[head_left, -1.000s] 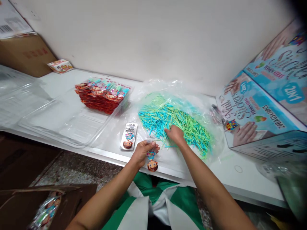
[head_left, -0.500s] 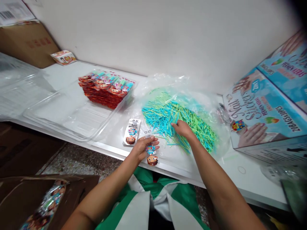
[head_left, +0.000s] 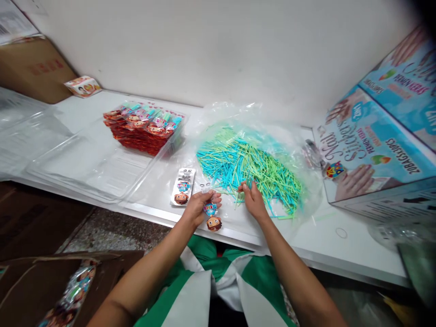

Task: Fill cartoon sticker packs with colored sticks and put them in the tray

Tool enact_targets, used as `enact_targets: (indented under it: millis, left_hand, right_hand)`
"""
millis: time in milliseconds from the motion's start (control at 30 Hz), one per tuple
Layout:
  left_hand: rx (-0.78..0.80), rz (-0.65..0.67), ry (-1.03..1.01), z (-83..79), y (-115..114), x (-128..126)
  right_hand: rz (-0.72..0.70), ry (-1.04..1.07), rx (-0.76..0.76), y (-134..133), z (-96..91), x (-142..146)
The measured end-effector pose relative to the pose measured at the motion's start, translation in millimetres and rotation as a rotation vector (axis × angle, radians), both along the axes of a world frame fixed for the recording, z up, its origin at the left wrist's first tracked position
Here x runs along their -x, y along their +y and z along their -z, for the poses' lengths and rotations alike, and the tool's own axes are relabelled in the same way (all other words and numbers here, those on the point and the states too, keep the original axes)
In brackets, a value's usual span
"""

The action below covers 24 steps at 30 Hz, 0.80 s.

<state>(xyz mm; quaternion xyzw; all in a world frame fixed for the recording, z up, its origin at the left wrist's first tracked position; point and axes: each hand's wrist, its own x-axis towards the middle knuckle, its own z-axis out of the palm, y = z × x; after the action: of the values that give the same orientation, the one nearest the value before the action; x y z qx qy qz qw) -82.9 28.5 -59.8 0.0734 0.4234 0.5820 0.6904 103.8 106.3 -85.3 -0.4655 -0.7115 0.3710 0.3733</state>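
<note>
One white table (head_left: 327,240) is backed by a plain wall (head_left: 170,50); printed blue cartons (head_left: 371,145) are stacked at three o'clock, a cardboard box (head_left: 37,68) at ten. Thin, straight blue and green sticks (head_left: 250,163) are heaped on crumpled clear plastic (head_left: 235,111) (glossy along its folds). At nine o'clock from them, flat packets (head_left: 143,131) are piled in a clear tray (head_left: 78,156). At eight, a printed packet (head_left: 213,222) is pinched by the left hand (head_left: 200,204); at six, a few sticks are clasped in the right hand's (head_left: 254,200) curled fingers.

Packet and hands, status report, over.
Left hand holding packet. Right hand at near edge of sticks, apparently pinching some. Nothing seen blocking between hands.
</note>
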Motion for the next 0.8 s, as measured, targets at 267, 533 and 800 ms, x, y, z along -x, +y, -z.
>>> enact_targets:
  millis: [267,533,800]
  left_hand:
    - [0.025,-0.012,0.052,-3.5,2,-7]
    - [0.01,-0.009,0.166,-13.5,2,-15]
    - [-0.047,0.016,0.235,-14.9,-1,-19]
  right_hand:
    - [0.056,0.082,-0.024,-8,6.3,-3]
    - [0.056,0.053,0.019,-12,12.0,-9]
    - [0.019,-0.011,0.006,-15,11.5,-9]
